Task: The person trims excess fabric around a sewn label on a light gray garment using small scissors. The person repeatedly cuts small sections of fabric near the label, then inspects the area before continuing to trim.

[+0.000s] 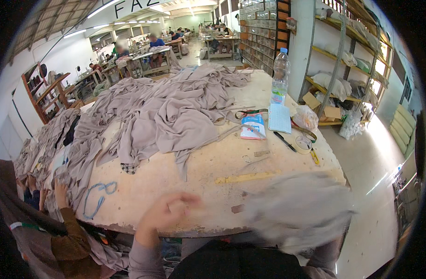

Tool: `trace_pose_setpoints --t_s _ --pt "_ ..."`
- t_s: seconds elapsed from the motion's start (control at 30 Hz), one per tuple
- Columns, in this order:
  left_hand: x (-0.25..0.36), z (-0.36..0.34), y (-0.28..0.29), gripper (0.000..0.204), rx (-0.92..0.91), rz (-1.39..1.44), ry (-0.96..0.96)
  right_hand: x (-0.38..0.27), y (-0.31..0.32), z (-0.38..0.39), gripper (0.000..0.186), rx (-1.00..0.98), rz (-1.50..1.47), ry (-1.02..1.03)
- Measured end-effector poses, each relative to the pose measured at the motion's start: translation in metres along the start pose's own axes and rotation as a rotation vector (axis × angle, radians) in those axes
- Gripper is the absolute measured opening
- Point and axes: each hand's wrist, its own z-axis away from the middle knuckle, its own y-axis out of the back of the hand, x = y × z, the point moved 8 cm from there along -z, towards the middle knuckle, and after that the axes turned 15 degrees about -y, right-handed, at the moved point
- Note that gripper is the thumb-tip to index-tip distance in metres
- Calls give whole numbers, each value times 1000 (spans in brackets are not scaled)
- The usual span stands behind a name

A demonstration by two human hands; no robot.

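A bundle of grey cloth [301, 209], smeared by motion, is held up over the near right edge of the table. My right sleeve runs in under it, and the cloth hides my right hand. Left of the bundle, my left hand [169, 211] hovers over the table's near edge with its fingers bent and blurred. No item can be made out in it. Farther back spreads a big heap of the same greyish fabric [162, 116]. A light blue cord [100, 197] lies looped on the wooden table [194, 186] to the left of my left hand.
On the right stand a water bottle [280, 76], a notepad [279, 118], a blue-and-white packet [253, 126], a pen [284, 141], a tape roll [303, 144] and a yellow cutter [314, 157]. A co-worker [59, 232] handles fabric close on my left. Shelves [338, 60] line the right wall.
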Motion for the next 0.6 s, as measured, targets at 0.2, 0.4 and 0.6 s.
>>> trace_pose_setpoints --t_s 0.2,0.4,0.6 --pt "-110 -73 82 35 317 -874 30 43 206 113 62 808 227 -145" --pt "-184 -117 85 30 159 -1136 286 57 248 129 60 1170 797 -467" --pt "-78 -127 -10 20 159 -244 57 -6 138 36 59 753 421 -214"
